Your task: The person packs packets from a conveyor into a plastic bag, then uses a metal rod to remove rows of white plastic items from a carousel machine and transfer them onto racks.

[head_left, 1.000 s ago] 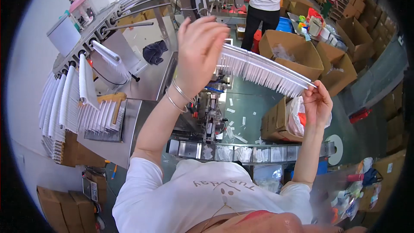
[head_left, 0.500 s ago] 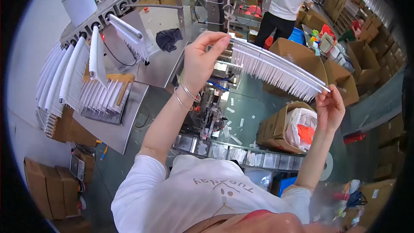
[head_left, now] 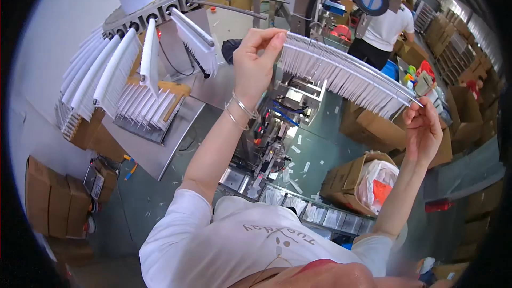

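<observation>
My left hand [head_left: 257, 58] pinches one end of a metal rod strung with many thin white strips [head_left: 341, 77], its thumb and forefinger closed on it. At the other end, the fingertips of my right hand [head_left: 424, 130] grip the rod's bare tip. Held up in front of me, the rod slopes down to the right and the strips hang below it in a dense row. Behind the left hand stands a machine [head_left: 272, 138] with metal parts and cables. To the left, similar loaded rods [head_left: 109, 69] stick out from a grey rack [head_left: 160, 8].
More white strips rest on a board [head_left: 144, 109] on the metal table [head_left: 160, 157]. Below my hands runs a row of metal compartments [head_left: 325, 216]. An open carton with a white bag [head_left: 344, 181] stands at right. A person in a white shirt [head_left: 388, 24] stands at the back.
The view has turned left, so the rack and machine appear further right. Both hands keep hold of the rod, whose strips now show more fanned out.
</observation>
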`<state>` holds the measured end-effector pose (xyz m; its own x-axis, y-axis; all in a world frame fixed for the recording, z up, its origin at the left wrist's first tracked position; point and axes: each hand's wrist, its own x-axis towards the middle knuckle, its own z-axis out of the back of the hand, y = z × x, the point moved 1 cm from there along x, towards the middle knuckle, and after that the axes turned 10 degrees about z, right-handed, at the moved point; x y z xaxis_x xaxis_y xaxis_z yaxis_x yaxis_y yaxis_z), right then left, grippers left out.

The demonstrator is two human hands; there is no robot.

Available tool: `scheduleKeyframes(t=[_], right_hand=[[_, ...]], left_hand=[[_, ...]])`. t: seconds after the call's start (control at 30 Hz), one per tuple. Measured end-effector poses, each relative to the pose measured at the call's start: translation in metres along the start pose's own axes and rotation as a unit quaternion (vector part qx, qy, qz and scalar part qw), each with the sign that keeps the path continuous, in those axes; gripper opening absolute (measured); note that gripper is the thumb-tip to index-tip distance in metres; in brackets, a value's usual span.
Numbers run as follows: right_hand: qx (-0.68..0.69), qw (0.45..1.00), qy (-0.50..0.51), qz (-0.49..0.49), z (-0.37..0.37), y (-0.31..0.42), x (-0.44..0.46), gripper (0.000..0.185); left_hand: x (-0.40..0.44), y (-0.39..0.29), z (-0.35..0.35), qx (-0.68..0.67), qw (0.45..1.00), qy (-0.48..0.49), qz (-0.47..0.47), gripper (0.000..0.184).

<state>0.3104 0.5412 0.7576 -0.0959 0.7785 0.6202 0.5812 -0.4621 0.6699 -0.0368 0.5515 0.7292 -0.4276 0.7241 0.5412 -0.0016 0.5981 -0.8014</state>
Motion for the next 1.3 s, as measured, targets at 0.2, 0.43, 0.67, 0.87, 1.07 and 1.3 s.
scheduleKeyframes(t=[0.2,0.43,0.67,0.87,1.07,1.3], right_hand=[[0.042,0.999,0.025,0.021,-0.01,-0.021,0.016,0.03],[-0.001,0.999,0.037,0.036,-0.02,-0.049,0.026,0.029],[-0.03,0.998,0.005,0.055,-0.045,-0.057,0.025,0.025],[-0.048,0.998,0.029,0.03,-0.057,-0.068,0.026,0.026],[-0.039,0.998,0.033,0.02,-0.074,-0.087,0.036,0.026],[-0.014,0.999,0.029,0.007,-0.099,-0.111,0.043,0.025]], left_hand=[[0.018,-0.012,0.004,0.173,0.975,-0.047,-0.131,0.016],[0.03,0.001,0.016,0.249,0.948,-0.094,-0.174,0.017],[0.032,0.01,0.025,0.292,0.933,-0.101,-0.184,0.02],[0.011,0.02,0.029,0.247,0.95,-0.126,-0.144,0.03],[-0.011,0.024,0.038,0.27,0.946,-0.122,-0.129,0.036],[-0.044,0.029,0.037,0.265,0.958,-0.035,-0.101,0.036]])
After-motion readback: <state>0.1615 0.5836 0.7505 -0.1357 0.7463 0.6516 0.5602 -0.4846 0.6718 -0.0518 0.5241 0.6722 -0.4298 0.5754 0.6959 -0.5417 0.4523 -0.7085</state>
